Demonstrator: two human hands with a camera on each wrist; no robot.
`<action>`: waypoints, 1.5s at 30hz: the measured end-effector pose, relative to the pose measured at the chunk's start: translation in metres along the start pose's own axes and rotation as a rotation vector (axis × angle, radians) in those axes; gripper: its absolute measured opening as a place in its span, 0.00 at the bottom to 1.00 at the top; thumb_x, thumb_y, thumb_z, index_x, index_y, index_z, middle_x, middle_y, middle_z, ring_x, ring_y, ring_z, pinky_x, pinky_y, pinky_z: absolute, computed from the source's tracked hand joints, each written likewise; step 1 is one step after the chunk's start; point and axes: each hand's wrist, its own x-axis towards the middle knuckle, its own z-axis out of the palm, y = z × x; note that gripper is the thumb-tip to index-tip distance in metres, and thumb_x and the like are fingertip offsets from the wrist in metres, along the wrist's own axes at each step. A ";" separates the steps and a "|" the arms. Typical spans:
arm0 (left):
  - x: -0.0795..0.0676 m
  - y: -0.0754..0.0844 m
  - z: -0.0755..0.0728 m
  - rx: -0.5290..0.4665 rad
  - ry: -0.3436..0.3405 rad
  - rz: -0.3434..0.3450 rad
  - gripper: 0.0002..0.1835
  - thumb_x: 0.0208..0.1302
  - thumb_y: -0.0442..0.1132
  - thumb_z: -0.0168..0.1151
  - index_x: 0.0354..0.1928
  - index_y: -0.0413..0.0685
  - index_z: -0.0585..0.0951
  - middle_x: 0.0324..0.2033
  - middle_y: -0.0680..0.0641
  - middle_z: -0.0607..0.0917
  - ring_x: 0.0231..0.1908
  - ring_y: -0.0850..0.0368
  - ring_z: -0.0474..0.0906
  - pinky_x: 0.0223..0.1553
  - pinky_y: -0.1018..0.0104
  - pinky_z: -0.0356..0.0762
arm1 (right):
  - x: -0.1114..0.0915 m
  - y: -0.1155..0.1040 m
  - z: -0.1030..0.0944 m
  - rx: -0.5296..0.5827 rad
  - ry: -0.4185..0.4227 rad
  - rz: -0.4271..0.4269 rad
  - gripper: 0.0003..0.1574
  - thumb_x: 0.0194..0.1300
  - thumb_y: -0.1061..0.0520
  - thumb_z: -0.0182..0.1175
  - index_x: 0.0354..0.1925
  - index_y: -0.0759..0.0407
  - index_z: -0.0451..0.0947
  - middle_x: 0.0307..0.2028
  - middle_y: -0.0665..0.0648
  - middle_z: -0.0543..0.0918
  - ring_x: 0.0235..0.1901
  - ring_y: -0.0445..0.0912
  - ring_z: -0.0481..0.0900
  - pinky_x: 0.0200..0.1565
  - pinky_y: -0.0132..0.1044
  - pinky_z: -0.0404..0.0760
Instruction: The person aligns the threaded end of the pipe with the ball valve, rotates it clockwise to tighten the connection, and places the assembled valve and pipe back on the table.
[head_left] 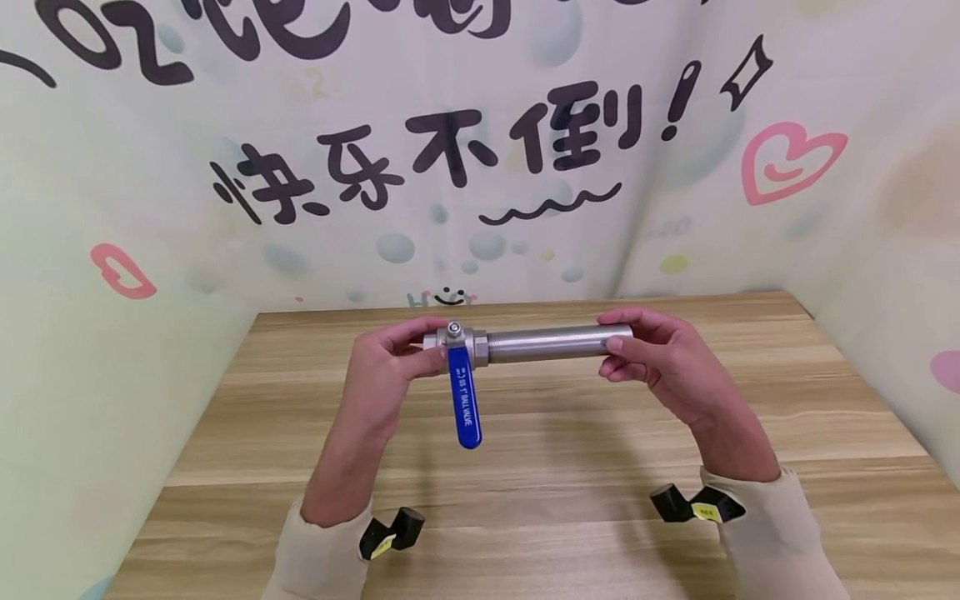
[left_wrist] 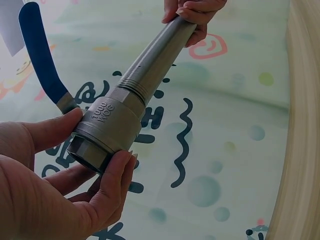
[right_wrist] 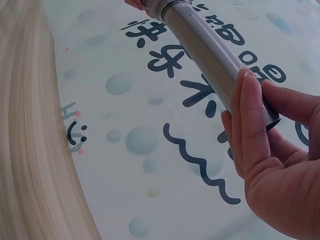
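Note:
A steel ball valve (head_left: 481,347) with a blue lever handle (head_left: 464,400) is joined to a threaded metal pipe (head_left: 555,342), and both are held level above the table. My left hand (head_left: 378,362) grips the valve body between thumb and fingers; in the left wrist view the hex end of the valve (left_wrist: 89,153) faces this hand. At the far end of the pipe, my right hand (head_left: 663,358) pinches it with the thumb in front and fingers behind. Some thread shows at the joint, and the lever points toward me, across the pipe.
The wooden table (head_left: 525,517) lies beneath both hands. Behind it hangs a pale printed cloth (head_left: 420,242) with black characters and hearts, and more cloth closes off both sides. A small black device with a yellow label (head_left: 390,533) sits on each sleeve cuff.

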 end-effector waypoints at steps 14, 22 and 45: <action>-0.001 0.000 0.000 0.009 0.005 0.001 0.14 0.52 0.27 0.63 0.43 0.40 0.82 0.39 0.42 0.79 0.35 0.46 0.74 0.37 0.61 0.78 | 0.000 0.001 0.000 0.020 0.015 0.012 0.18 0.60 0.71 0.54 0.50 0.69 0.72 0.39 0.66 0.69 0.29 0.52 0.81 0.36 0.40 0.80; -0.001 0.001 0.001 0.006 0.005 -0.002 0.14 0.52 0.27 0.63 0.43 0.40 0.82 0.39 0.41 0.78 0.35 0.46 0.74 0.37 0.61 0.77 | -0.001 -0.001 0.001 -0.001 0.023 0.010 0.18 0.59 0.72 0.54 0.50 0.68 0.73 0.38 0.65 0.70 0.28 0.52 0.81 0.35 0.39 0.81; -0.002 0.001 0.001 0.015 0.013 -0.013 0.15 0.51 0.26 0.63 0.43 0.40 0.82 0.40 0.42 0.78 0.36 0.45 0.74 0.38 0.60 0.77 | -0.001 -0.001 -0.001 0.015 -0.002 0.009 0.18 0.59 0.73 0.54 0.49 0.68 0.73 0.39 0.65 0.70 0.29 0.53 0.81 0.36 0.41 0.80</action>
